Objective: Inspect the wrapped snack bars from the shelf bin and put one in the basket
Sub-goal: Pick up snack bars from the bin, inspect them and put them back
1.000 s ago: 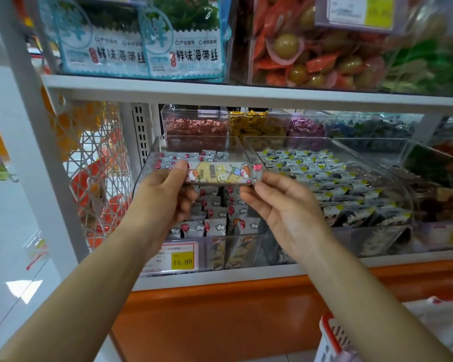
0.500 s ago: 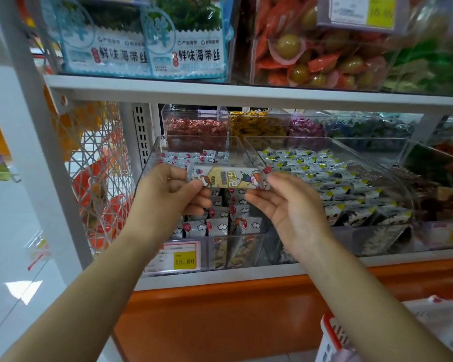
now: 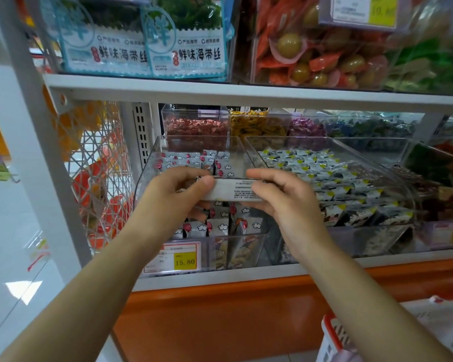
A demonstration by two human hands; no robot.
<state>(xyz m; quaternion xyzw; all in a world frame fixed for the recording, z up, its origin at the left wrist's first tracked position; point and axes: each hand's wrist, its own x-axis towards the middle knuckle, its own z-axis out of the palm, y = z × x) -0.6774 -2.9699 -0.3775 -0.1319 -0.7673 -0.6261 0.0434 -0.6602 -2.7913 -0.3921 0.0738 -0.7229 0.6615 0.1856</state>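
Note:
I hold one wrapped snack bar [image 3: 233, 189] level in front of the clear shelf bin [image 3: 152, 163]. Its pale back with small black print faces me. My left hand [image 3: 173, 197] grips its left end, thumb on top. My right hand [image 3: 285, 199] pinches its right end. Several more bars [image 3: 220, 226] with red and white cloud wrappers fill the bin behind and below my hands. The red and white basket [image 3: 332, 333] shows only a corner at the bottom right, below my right forearm.
A second clear bin [image 3: 372, 152] of yellow-and-black wrapped snacks sits to the right. A price tag [image 3: 179, 258] reads 15.80 on the bin front. A white shelf board [image 3: 246, 92] with packaged goods hangs overhead. An orange base panel [image 3: 220, 322] runs below; a wire rack [image 3: 97, 178] stands left.
The bar has been turned over: its yellow cartoon front faced me before, now the pale printed back does. Both hands dropped slightly and closed in on the bar's ends.

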